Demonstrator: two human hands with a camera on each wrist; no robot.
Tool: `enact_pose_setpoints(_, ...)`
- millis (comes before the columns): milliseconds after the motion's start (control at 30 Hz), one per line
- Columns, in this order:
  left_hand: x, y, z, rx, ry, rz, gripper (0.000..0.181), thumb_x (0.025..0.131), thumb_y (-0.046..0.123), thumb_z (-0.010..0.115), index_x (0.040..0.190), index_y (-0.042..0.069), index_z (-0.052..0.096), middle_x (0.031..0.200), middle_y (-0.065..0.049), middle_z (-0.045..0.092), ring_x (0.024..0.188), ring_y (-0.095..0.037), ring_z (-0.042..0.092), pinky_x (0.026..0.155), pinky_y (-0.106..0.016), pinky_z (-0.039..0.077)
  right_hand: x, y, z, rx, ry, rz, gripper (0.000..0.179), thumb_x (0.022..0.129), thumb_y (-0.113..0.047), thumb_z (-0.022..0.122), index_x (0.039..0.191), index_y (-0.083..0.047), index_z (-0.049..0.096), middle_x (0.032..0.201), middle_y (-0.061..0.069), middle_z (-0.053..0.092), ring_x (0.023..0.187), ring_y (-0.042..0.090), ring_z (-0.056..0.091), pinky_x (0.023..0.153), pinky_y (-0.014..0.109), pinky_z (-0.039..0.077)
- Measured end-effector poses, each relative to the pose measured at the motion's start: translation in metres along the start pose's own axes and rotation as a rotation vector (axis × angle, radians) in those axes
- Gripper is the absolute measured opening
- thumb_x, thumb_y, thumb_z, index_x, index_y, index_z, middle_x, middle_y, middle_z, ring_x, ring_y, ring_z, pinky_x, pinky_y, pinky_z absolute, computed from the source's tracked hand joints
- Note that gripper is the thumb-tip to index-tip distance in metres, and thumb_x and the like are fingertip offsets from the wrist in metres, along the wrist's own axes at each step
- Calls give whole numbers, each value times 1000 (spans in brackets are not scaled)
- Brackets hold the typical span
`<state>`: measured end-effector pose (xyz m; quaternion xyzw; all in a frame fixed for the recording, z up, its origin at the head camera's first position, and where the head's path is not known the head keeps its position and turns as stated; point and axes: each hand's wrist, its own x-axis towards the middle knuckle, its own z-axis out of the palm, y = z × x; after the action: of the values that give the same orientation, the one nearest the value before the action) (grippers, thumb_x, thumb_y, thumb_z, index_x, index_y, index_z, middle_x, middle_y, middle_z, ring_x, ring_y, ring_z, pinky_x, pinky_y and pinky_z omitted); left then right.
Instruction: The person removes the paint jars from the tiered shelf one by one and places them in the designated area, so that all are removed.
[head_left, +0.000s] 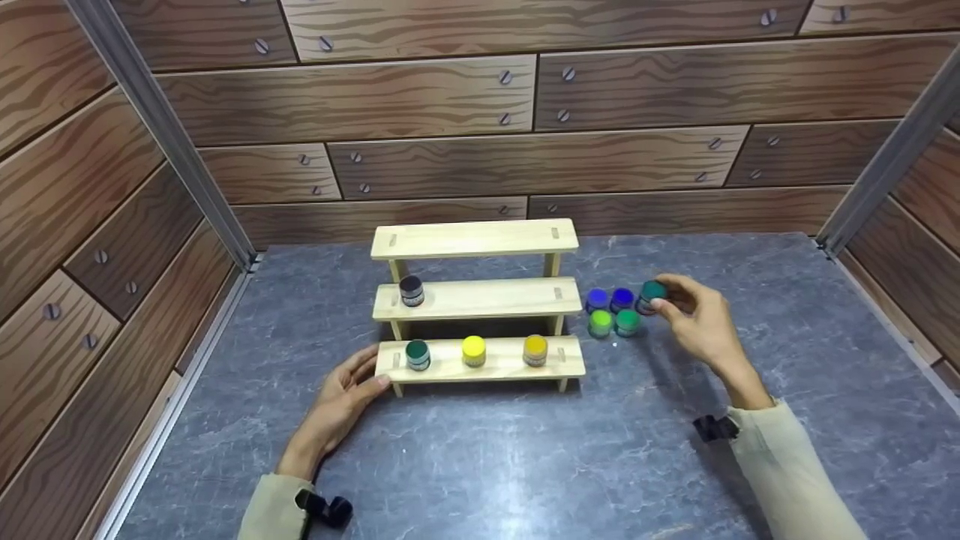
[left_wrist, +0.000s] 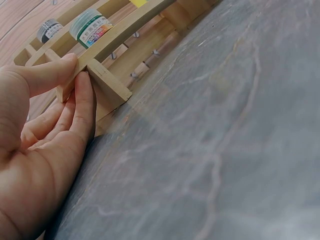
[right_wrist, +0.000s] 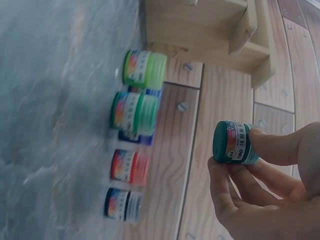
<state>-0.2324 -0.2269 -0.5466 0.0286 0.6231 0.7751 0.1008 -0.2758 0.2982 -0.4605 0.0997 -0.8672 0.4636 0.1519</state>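
My right hand [head_left: 703,322] pinches a dark teal-green paint jar [right_wrist: 232,142] between thumb and fingers. In the right wrist view the jar is tilted and held apart from the other jars. At the left end of a three-step wooden rack [head_left: 487,298], my left hand [head_left: 334,409] grips the bottom step, thumb on its top edge and fingers beneath. On that step stand a dark green jar [head_left: 418,355], a yellow jar [head_left: 473,351] and an ochre-yellow jar [head_left: 535,351]. A black jar [head_left: 411,291] sits at the left of the middle step.
Right of the rack are a violet-blue jar [head_left: 598,300], a deep blue jar [head_left: 622,299], a light green jar [head_left: 600,324] and a green jar [head_left: 627,323]. The right wrist view also has a red jar [right_wrist: 129,166] and a dark jar [right_wrist: 122,205]. Wood-patterned walls [head_left: 435,97] enclose the table.
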Motion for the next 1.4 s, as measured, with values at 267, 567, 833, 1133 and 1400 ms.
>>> enact_pose_setpoints(267, 0, 1, 0, -7, 12, 8, 76, 100, -1, 68, 164, -5, 28, 166, -29, 35, 141, -28, 53, 109, -27, 53, 2, 19, -2, 34, -74, 72, 41, 105, 1, 64, 144, 11, 58, 137, 36, 63, 129, 49, 63, 91, 2, 49)
enact_pose_setpoints(567, 0, 0, 1, -1, 7, 25, 75, 100, -1, 68, 164, -6, 29, 165, -31, 36, 139, -27, 54, 110, -27, 53, 2, 26, -4, 15, -120, 141, 42, 104, 3, 63, 144, 13, 57, 140, 39, 60, 132, 51, 60, 91, 4, 51)
enact_pose_setpoints(833, 0, -1, -1, -6, -16, 26, 76, 101, -2, 66, 165, -7, 25, 166, -31, 33, 138, -24, 55, 109, -25, 53, 3, 33, -2, -52, -161, 160, 41, 103, 5, 61, 142, 14, 57, 141, 40, 59, 132, 52, 60, 101, 24, 57)
enact_pose_setpoints(1133, 0, 0, -1, -8, -19, 18, 77, 100, -2, 66, 164, -7, 25, 166, -32, 33, 139, -26, 54, 109, -25, 53, 4, 38, 1, -97, -197, 188, 41, 102, 6, 62, 142, 14, 57, 140, 42, 58, 129, 55, 61, 109, 57, 53)
enact_pose_setpoints(1400, 1, -1, -1, -10, -8, 17, 76, 100, -3, 67, 164, -6, 27, 166, -31, 34, 136, -24, 57, 108, -27, 54, 4, 41, 1, -116, -180, 193, 35, 102, 6, 61, 137, 14, 61, 137, 40, 61, 127, 54, 63, 96, 28, 59)
